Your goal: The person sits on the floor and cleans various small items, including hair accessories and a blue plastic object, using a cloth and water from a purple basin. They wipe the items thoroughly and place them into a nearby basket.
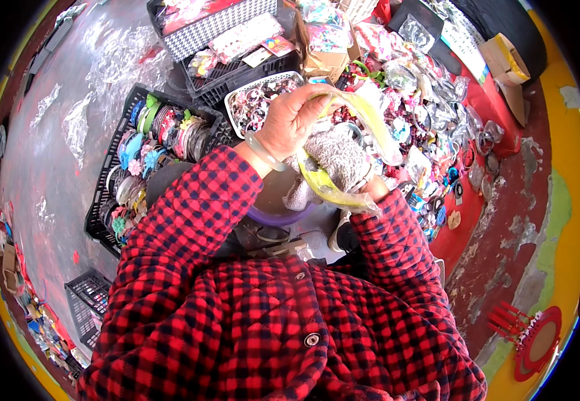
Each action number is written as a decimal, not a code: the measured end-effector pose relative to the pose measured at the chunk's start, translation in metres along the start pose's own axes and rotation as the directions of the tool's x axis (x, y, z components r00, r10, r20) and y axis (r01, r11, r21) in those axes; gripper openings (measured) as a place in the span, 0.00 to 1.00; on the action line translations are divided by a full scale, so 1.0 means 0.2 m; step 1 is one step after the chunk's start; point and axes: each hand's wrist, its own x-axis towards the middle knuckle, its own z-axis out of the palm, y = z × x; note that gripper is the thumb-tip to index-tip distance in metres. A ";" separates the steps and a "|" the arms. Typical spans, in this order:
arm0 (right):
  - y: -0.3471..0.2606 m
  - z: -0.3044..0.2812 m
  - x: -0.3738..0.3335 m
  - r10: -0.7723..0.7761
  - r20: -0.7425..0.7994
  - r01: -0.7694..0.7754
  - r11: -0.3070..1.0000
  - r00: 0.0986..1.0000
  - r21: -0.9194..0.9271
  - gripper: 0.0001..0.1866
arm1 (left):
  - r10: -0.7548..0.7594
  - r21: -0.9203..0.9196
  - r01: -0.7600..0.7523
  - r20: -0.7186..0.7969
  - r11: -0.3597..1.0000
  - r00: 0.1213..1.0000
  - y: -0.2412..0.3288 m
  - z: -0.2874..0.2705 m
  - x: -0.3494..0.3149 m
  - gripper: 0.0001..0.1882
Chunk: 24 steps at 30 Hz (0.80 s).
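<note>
Yellow plastic packet (343,190) between left hand (293,120) and gloved right hand (340,160).

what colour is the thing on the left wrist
The bangle on the left wrist is pale green, translucent; the head view shows it clearly.

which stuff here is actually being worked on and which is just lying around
In hand:
left hand
right hand, in a grey glove
yellow plastic bag, held by both

Lying about:
black crate of hair bands
white basket
cardboard box
purple bowl

Glossy clear plastic bag (360,120), fuzzy grey cloth glove (336,157), quilted checked sleeve (189,207).
</note>
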 end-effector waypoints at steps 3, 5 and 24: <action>0.20 0.04 0.07 -0.140 -0.038 0.145 0.948 0.989 0.284 0.20 | 0.048 0.190 -0.039 -0.045 0.981 0.998 -0.01 -0.03 0.01 0.12; 0.27 0.05 0.10 -0.181 -0.062 0.188 0.857 0.982 0.480 0.21 | 0.126 0.224 -0.114 -0.041 0.968 0.991 0.00 -0.04 0.01 0.11; 0.27 0.01 0.07 -0.108 -0.205 0.225 0.649 0.973 0.727 0.16 | -0.326 -0.276 0.427 0.343 0.861 0.881 -0.03 -0.03 0.02 0.18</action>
